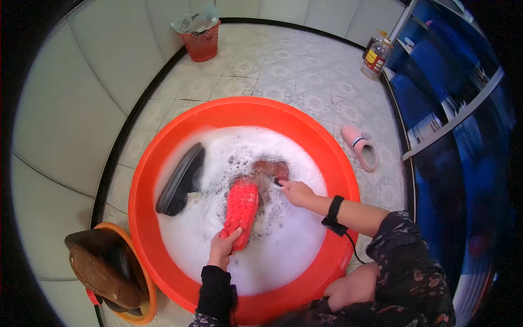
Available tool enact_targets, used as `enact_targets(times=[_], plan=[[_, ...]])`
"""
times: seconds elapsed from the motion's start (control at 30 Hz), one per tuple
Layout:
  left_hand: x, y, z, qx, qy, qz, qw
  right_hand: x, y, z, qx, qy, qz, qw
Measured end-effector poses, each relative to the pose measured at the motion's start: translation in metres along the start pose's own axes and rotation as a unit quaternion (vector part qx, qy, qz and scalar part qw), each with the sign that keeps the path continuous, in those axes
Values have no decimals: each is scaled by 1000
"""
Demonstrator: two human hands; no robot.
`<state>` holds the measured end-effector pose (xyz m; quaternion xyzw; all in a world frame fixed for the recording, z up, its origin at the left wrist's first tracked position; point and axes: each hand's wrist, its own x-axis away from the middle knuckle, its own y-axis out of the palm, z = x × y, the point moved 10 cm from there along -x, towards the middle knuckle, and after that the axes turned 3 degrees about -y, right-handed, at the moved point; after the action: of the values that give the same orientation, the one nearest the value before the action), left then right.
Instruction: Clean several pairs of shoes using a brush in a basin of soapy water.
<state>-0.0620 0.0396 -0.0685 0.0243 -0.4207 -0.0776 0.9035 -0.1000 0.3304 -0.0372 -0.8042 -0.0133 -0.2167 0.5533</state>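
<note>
A large orange-red plastic basin (147,245) holds sudsy white water (286,245). My left hand (222,247) grips one end of a red slipper (242,204), whose knobbly sole faces up; its far end dips into the foam. Over the water to the right, my right hand (297,193) is closed on a small dark and white tool (279,182), probably a brush, mostly hidden by the fingers. Just beyond that tool, a brown object (271,168) lies partly under the suds. A black shoe (182,180) floats tilted against the basin's left side.
At lower left, an orange basin (152,298) holds several shoes, including one with a brown sole (104,278). A pink slipper (359,148) lies on the tiles at right. Farther back are a red basket (201,43), plastic bottles (376,59) and a blue cabinet (433,196).
</note>
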Motion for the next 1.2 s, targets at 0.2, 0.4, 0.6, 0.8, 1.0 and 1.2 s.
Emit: enact_targets(times=[0.2,0.4,0.6,0.8,1.0,1.2], plan=[[4,3,10,43,25,22,999,111,-26,-128,-58,-207,-87,973],[6,12,12,-20,21,29,999,12,-21,-82,3,-190,35,981],[0,-8,5,14,32,55,998,104,-15,-131,-22,-253,-99,962],[11,14,14,-40,19,15,999,16,-17,-79,-13,-187,4,982],[24,-4,25,-107,-67,-40,991,24,-24,-85,-13,-165,-17,986],[5,-38,36,22,-11,2,1000,47,-5,-60,-12,-101,-93,990]])
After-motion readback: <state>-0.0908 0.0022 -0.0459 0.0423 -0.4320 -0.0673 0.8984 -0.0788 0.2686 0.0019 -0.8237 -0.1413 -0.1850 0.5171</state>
